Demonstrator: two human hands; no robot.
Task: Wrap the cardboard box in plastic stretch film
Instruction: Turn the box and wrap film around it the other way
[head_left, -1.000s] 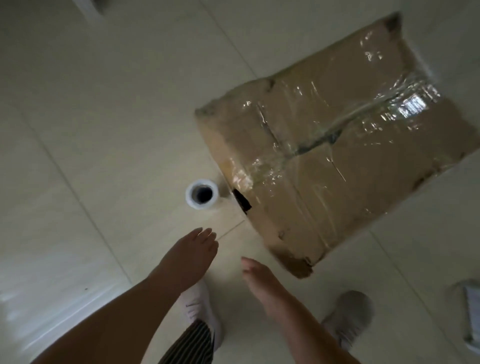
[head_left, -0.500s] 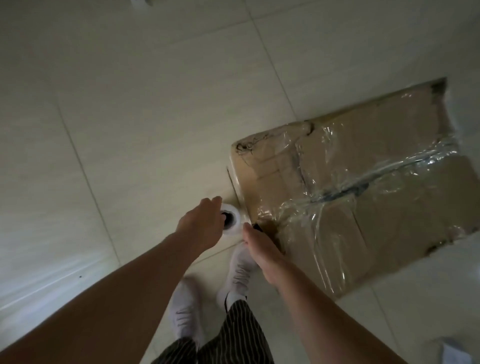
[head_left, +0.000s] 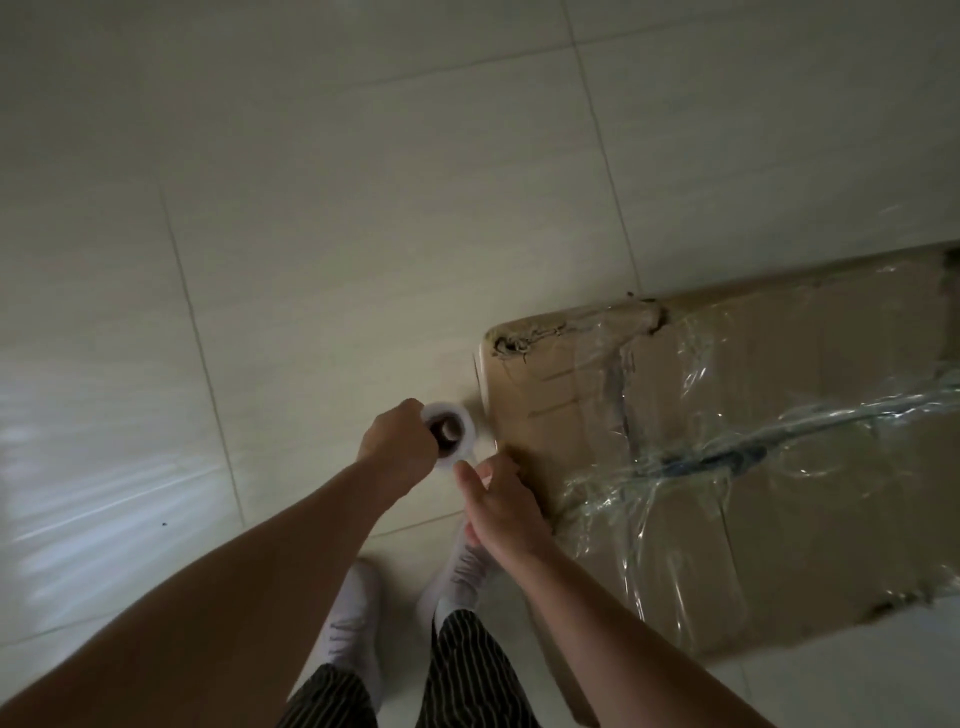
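Observation:
A large brown cardboard box stands on the floor at the right, its top partly covered in crinkled clear stretch film bunched into a strand across it. A white roll of stretch film stands upright beside the box's left corner. My left hand grips the roll from the left, fingers curled round its rim. My right hand is at the roll's near side against the box edge, thumb and fingers pinching near the film; what it pinches is too dim to tell.
Pale tiled floor spreads out to the left and behind the box. My two feet in white shoes and striped trouser legs are directly below my hands, close to the box's near left edge.
Both hands reached down from above the floor to the roll; my left hand took hold of it and my right hand closed in beside it. The view shifted left, pushing the box right.

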